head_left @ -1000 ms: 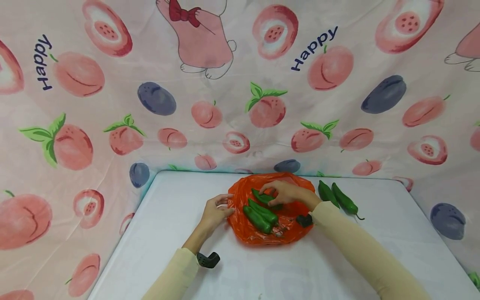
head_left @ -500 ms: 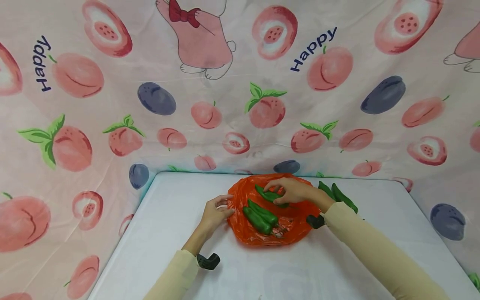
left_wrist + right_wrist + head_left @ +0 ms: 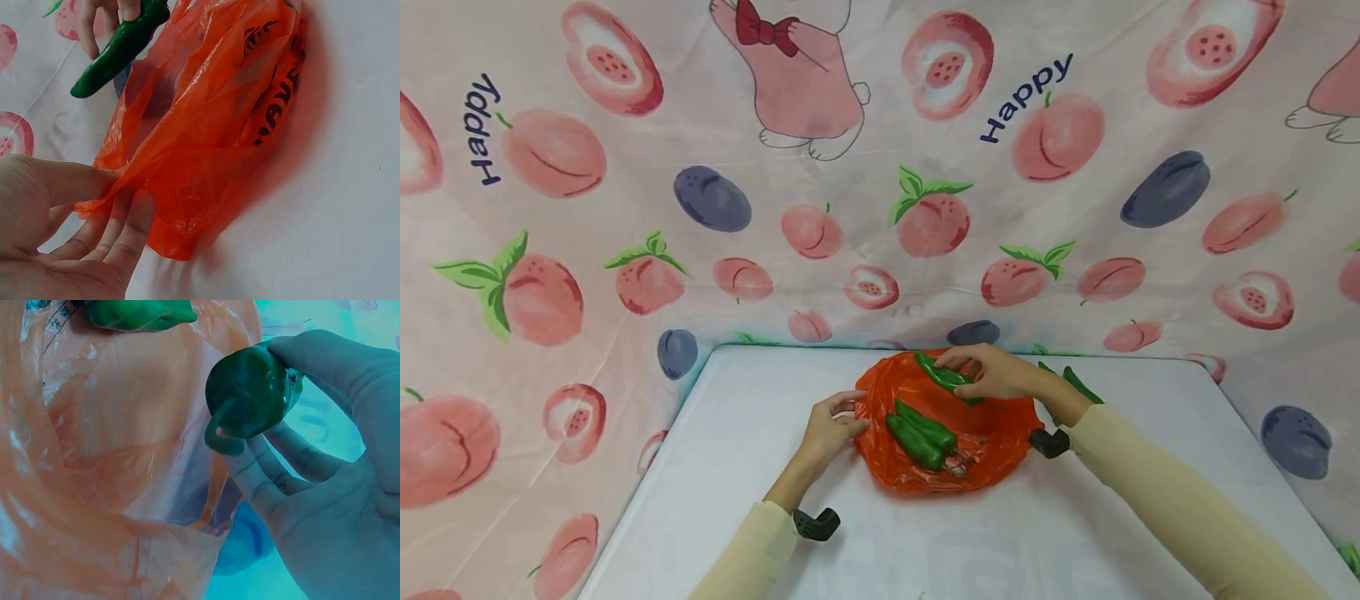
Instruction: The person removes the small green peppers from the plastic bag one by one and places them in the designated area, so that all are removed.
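My right hand (image 3: 996, 372) holds a long green pepper (image 3: 942, 377) above the far part of an orange-red plastic bag (image 3: 883, 379). The right wrist view shows this pepper (image 3: 247, 387) end-on, its curved stem toward the camera, between thumb and fingers. At the bag's left edge, my left hand (image 3: 827, 432) pinches the thin plastic between thumb and fingers, as the left wrist view shows at the bag's rim (image 3: 128, 181). Two more green peppers (image 3: 919, 437) lie side by side within the bag's outline, stems toward the near right.
Right of the bag, other green peppers (image 3: 1082, 386) lie on the white table (image 3: 1180, 433), partly hidden behind my right forearm. A peach-printed cloth (image 3: 865, 233) hangs behind the table's far edge. A dark wrist device (image 3: 817, 523) sits below each hand.
My right hand has raised the pepper and moved it slightly right and away, off the bag's middle. The right forearm now covers more of the peppers on the table. The left hand stays put.
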A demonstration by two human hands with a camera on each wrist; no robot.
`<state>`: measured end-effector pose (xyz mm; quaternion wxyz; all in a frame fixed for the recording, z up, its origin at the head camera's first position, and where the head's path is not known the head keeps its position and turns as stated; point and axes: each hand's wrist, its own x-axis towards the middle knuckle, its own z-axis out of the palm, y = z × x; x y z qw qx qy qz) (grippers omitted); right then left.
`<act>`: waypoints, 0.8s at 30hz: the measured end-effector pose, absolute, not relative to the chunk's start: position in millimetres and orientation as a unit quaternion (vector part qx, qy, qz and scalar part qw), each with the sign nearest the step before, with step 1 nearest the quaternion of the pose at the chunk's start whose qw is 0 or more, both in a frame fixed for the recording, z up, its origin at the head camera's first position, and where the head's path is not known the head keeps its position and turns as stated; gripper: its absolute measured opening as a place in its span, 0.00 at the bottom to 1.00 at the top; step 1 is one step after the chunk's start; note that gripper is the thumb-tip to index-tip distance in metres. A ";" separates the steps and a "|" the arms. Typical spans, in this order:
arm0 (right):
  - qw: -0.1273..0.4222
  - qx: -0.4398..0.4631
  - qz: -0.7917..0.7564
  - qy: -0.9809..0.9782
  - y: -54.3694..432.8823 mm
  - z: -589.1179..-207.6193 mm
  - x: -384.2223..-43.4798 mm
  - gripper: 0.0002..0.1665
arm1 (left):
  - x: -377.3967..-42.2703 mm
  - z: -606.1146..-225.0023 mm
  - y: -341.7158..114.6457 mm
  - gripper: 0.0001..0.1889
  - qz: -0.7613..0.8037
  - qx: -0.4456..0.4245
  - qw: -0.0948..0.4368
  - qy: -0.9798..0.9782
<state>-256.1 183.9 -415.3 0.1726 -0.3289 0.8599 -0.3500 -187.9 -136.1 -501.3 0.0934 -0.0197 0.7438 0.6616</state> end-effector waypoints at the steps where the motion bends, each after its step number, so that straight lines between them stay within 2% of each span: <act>1: 0.170 -0.330 -0.351 0.860 185.1 -414.7 -256.4 0.28 | -188.0 -501.2 -136.1 0.24 0.661 -0.021 0.094 0.744; 24: 0.129 -0.298 -0.354 0.877 234.6 -405.2 -247.7 0.28 | -187.7 -500.1 -135.3 0.24 0.657 -0.028 0.097 0.747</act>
